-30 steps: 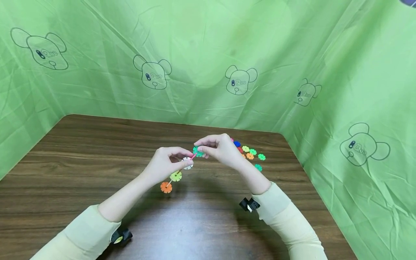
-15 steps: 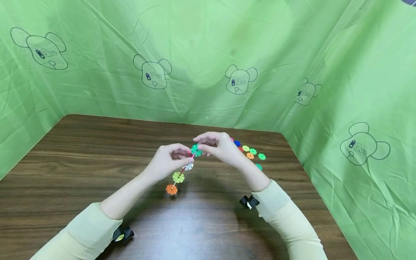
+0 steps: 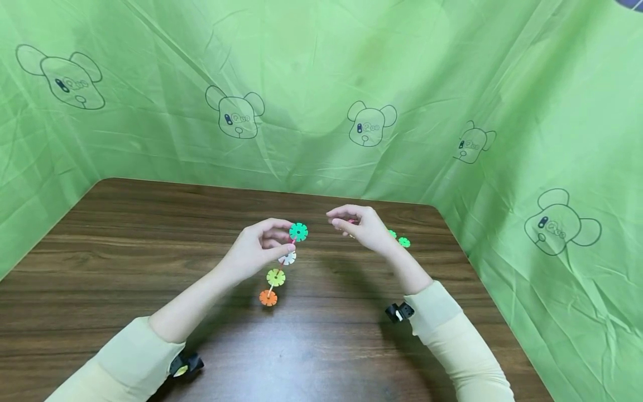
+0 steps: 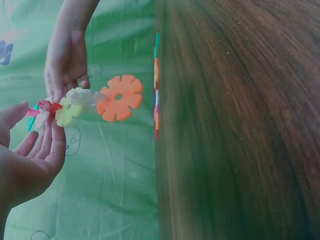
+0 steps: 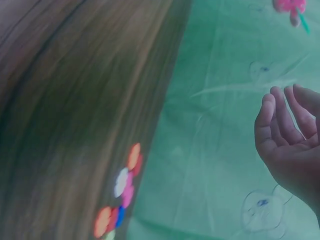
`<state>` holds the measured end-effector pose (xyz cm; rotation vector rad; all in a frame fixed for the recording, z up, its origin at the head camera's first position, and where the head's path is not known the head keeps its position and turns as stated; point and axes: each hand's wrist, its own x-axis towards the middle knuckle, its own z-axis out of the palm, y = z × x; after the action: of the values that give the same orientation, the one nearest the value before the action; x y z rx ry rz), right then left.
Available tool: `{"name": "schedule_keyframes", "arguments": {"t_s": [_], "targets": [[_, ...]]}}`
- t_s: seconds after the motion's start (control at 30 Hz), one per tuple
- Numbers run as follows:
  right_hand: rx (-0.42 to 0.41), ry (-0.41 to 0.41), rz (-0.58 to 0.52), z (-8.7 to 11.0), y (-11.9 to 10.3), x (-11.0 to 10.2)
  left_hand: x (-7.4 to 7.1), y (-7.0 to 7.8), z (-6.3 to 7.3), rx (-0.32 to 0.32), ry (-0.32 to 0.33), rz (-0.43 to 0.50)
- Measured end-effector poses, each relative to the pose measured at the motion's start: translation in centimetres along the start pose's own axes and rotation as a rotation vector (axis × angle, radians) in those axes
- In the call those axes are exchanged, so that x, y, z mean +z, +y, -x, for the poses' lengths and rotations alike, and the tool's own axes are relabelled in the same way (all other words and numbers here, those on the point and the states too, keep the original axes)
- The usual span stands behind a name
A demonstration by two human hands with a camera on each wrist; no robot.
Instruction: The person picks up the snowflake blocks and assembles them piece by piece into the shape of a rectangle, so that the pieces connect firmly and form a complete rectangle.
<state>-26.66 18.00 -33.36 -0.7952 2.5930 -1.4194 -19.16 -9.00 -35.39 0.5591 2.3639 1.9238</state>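
Observation:
My left hand (image 3: 251, 248) pinches a chain of slotted plastic snowflake discs near its upper end. From the top run a green disc (image 3: 298, 232), a pink disc seen edge-on, a white disc (image 3: 288, 257), a yellow-green disc (image 3: 276, 277) and an orange disc (image 3: 268, 298), with other discs edge-on linking them. The left wrist view shows the orange disc (image 4: 122, 98) at the chain's free end, above the table. My right hand (image 3: 365, 228) is apart from the chain, to its right, fingers loosely bent. Nothing shows between those fingers in the right wrist view (image 5: 295, 145).
Loose snowflake discs lie on the wooden table (image 3: 150, 240) at the back right, including a green disc (image 3: 404, 242); my right hand hides most of them. An orange disc (image 5: 103, 221) lies among several others in the right wrist view. Green curtains (image 3: 301, 67) surround the table's back and sides.
My right hand has let go of the green disc and moved right, over the loose discs. The chain stays in my left hand and hangs a little steeper.

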Motion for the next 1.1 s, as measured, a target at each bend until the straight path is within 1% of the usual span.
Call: {"name": "schedule_keyframes", "arguments": {"t_s": [0.1, 0.17, 0.37, 0.4, 0.6, 0.73, 0.83, 0.9, 1.1], "targets": [[0.016, 0.019, 0.039, 0.2, 1.2, -0.6, -0.1, 0.0, 0.2, -0.012, -0.007, 0.000], [0.020, 0.029, 0.046, 0.4, 1.7, -1.0, -0.2, -0.1, 0.3, -0.019, -0.004, -0.005], [0.022, 0.053, 0.108, 1.3, 1.7, -2.1, -0.7, -0.8, 0.5, -0.023, 0.020, -0.031], [0.021, 0.057, 0.119, 1.2, 2.4, -2.3, -0.7, -0.8, 0.6, -0.021, 0.022, -0.029], [0.031, 0.072, 0.222, 0.3, 8.3, -3.0, -1.0, -0.9, 0.9, -0.027, 0.032, -0.008], [0.055, 0.064, 0.300, -0.1, 9.7, -2.9, -1.0, -0.9, 1.0, -0.032, 0.036, -0.004], [0.087, 0.052, 0.320, -0.5, 10.7, -2.8, -0.9, -0.9, 1.0, -0.030, 0.036, -0.004], [0.124, 0.047, 0.327, -0.8, 11.3, -2.8, -0.9, -0.9, 1.0, -0.030, 0.037, 0.000], [0.194, 0.009, 0.403, -1.5, 12.9, -2.7, -0.8, -0.9, 0.9, -0.033, 0.043, 0.014]]}}
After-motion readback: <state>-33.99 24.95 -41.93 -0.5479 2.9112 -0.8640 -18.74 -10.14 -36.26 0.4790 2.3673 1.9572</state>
